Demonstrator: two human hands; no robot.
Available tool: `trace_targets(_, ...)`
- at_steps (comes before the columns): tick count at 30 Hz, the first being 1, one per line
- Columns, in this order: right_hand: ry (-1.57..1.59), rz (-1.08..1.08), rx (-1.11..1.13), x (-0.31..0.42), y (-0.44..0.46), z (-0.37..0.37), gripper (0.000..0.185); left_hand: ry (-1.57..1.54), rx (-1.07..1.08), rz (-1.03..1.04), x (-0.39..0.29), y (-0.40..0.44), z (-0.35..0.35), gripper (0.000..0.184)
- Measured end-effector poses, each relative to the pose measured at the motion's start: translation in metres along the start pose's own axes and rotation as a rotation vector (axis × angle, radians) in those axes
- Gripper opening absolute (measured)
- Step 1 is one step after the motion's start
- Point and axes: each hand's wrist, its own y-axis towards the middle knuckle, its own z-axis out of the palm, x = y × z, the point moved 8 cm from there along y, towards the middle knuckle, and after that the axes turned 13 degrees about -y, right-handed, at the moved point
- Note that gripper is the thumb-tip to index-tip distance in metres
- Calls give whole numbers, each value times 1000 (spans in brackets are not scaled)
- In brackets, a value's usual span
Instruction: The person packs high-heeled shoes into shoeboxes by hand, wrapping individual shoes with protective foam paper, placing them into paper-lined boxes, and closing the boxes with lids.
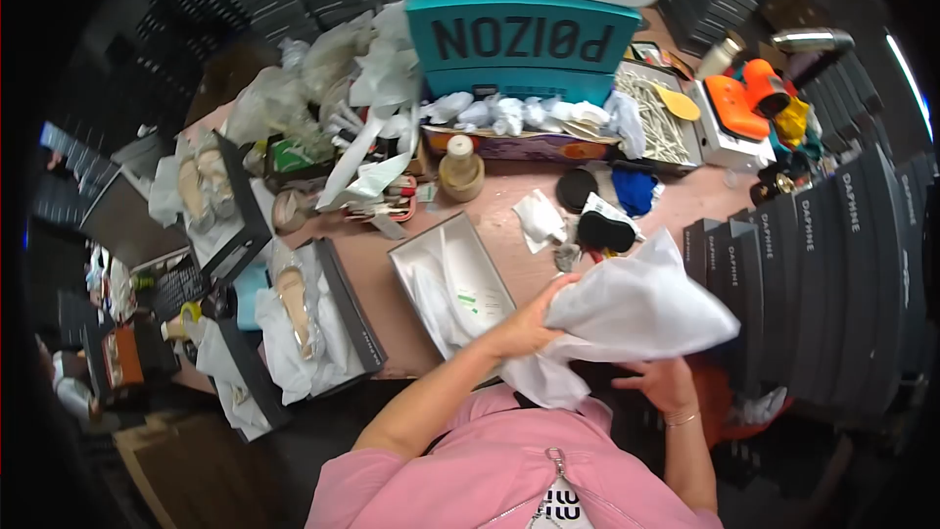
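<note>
My left hand (537, 323) is closed on a bunched white sheet of tissue paper (646, 304), which spreads out to the right, with its lower end hanging near my chest. Just under the paper's right part, my right hand (668, 384) has its fingers apart and holds nothing that I can see. Whether anything is wrapped in the paper is hidden. To the left of the paper stands an open shoebox (480, 269) with white paper inside. A black round-ended object (605, 231) lies on the pink table (509, 186) beyond my left hand.
Open boxes holding pale shoes (294, 309) line the left side. Dark shoeboxes (818, 284) are packed on the right. At the back are a teal box (519, 44), a tray of white sticks (651, 122) and an orange device (736, 106). A jar (460, 171) stands mid-table.
</note>
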Motion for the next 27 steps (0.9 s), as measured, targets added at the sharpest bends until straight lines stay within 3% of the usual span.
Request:
trace_targets(1,91,-140,39,20,3,11,81,151,6,59,-15,-6,-19,84)
trace_targets(2,-146,-337,114,47,7,46,98,249,-56,85,-34,-16,-38,83)
trace_targets(3,-267,-297,147,40,16,67,102,343,-114,98,-47,-29,-50,83)
trace_targets(4,-696,-100,158,19,34,68,98,457,-317,174,-46,-40,-76,76)
trace_targets(6,-1250,-239,112,7,56,114,92,9,-734,283,-28,-57,-131,68)
trace_targets(7,-1335,-350,92,-3,70,133,90,-180,-871,364,-16,-68,-145,59)
trace_targets(8,-1414,-466,71,-16,88,147,89,-179,-880,379,-18,-71,-147,59)
trace_targets(10,-1491,-504,65,-41,119,168,87,-587,-1049,400,0,-89,-157,55)
trace_targets(11,-1563,-536,41,-52,131,172,85,-622,-1033,417,2,-92,-153,56)
trace_targets(13,-1530,-495,66,-85,166,158,84,-537,-807,457,28,-86,-154,59)
trace_targets(15,-1494,-451,75,-96,181,152,82,-408,-851,407,43,-85,-157,62)
trace_targets(17,-1291,-542,171,-93,182,154,82,-227,-936,355,49,-84,-161,65)
trace_targets(18,-1411,-452,113,-99,185,150,83,-77,-985,315,48,-86,-157,70)
trace_targets(22,-1780,-415,125,-83,187,170,80,-196,-1033,266,48,-87,-157,81)
trace_targets(24,-1552,-185,293,-98,224,138,72,-186,-1031,215,57,-80,-159,83)
trace_targets(25,-1672,44,249,-91,226,139,65,-176,-1024,170,66,-71,-163,85)
trace_targets(26,-1675,37,256,-99,225,142,65,-39,-1017,266,84,-60,-177,84)
trace_targets(27,-1720,-240,165,-95,221,153,63,-37,-1024,273,83,-61,-176,84)
